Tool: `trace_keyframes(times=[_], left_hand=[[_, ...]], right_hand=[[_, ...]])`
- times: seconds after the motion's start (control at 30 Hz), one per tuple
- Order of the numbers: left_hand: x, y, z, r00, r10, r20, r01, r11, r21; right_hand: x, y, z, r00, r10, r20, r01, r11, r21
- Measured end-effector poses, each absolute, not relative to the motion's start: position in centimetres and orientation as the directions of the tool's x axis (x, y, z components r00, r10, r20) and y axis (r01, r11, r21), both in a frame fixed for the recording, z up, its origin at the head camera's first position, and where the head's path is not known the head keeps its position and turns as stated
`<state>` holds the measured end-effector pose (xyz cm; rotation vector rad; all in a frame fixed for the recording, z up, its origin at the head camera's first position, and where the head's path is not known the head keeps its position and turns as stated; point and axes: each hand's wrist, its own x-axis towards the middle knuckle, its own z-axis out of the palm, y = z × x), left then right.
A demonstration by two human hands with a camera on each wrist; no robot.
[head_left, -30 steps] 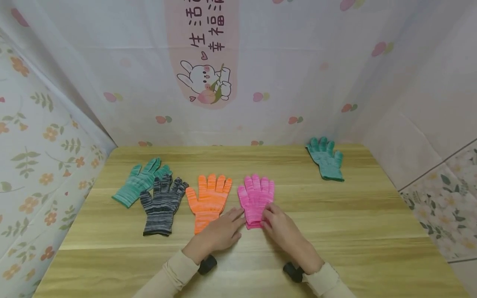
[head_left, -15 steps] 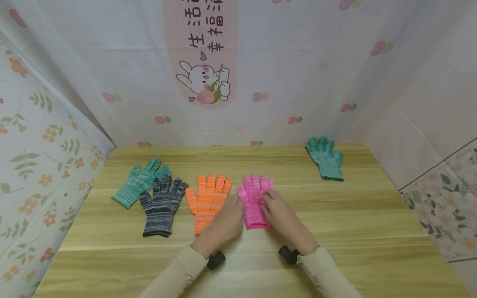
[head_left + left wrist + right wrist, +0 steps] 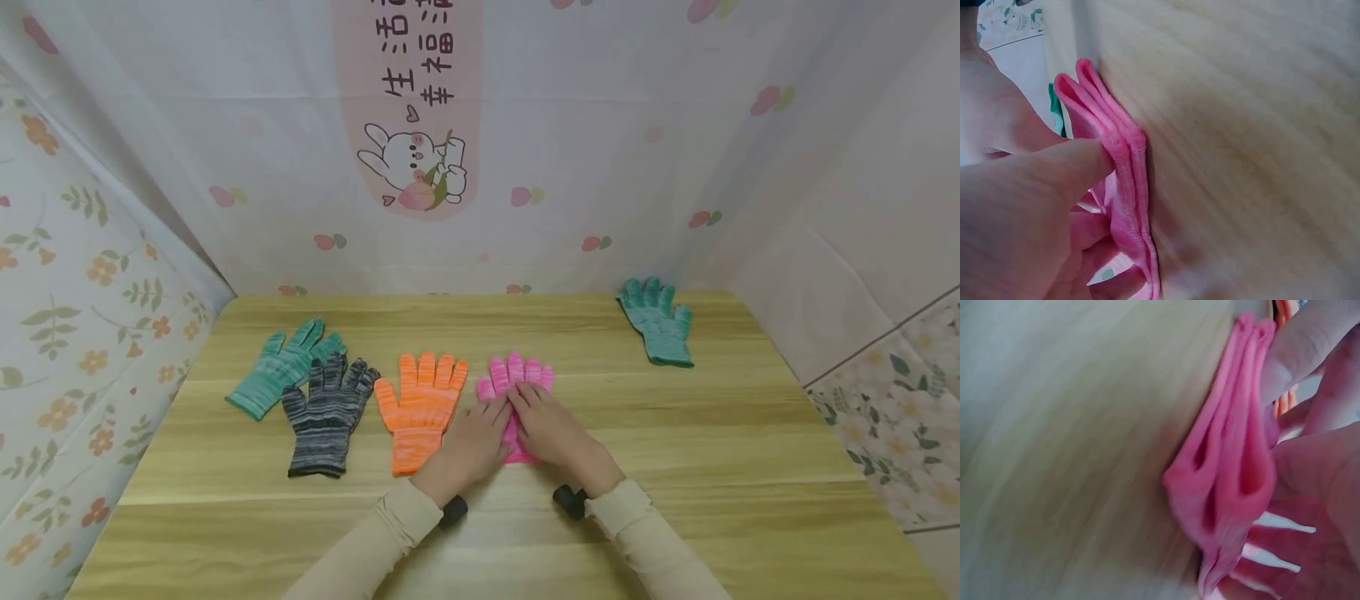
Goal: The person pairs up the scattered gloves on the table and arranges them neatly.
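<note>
Both hands flat on the pink knit gloves

Left hand [image 3: 468,442] and right hand [image 3: 551,433] press stacked soft pink knit gloves [image 3: 517,377] with straight fingers; floppy, probably best pinched at the cuff.

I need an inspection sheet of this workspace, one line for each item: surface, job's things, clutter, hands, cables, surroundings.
Surface: wooden table, pale grain, lies flat.
Job's things: pink gloves, stacked, flat on the table; the wrist views show two layers of pink knit.
Clutter: orange glove beside the pink ones; dark striped glove overlapping a green striped glove; a teal glove apart at the far right.
Hands: left hand and right hand both lie on the pink gloves with fingers straight, side by side.
Cables: nothing seen.
Surroundings: fabric backdrop with a rabbit print; floral cloth at the left side.
</note>
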<state>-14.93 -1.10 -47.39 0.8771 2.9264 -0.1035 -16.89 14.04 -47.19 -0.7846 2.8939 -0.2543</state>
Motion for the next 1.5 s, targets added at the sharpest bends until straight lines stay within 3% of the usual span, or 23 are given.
trace_keyframes(times=[0.23, 0.4, 0.63, 1.3, 1.5], left_hand=[[-15.5, -1.3, -47.0, -0.828, 0.546, -0.125, 0.556, 0.829, -0.057], [-15.5, -1.6, -47.5, -0.83, 0.541, -0.134, 0.543, 0.839, 0.027], [-14.1, -1.6, -47.4, -0.817, 0.569, -0.095, 0.56, 0.822, 0.104], [-13.3, -2.7, -47.3, -0.823, 0.56, -0.096, 0.539, 0.823, 0.178], [-13.5, -2.5, -47.2, -0.824, 0.558, -0.094, 0.531, 0.82, 0.215]], right_hand=[[-16.8, 14.1, -46.9, -0.85, -0.506, -0.145, -0.455, 0.845, -0.281], [-15.7, 15.3, -46.8, -0.877, -0.47, -0.096, -0.403, 0.831, -0.384], [-13.3, 15.9, -46.8, -0.888, -0.453, -0.078, -0.375, 0.813, -0.445], [-12.3, 15.4, -47.8, -0.859, -0.512, -0.012, -0.468, 0.795, -0.387], [-13.9, 17.3, -47.5, -0.892, -0.449, -0.054, -0.352, 0.764, -0.541]])
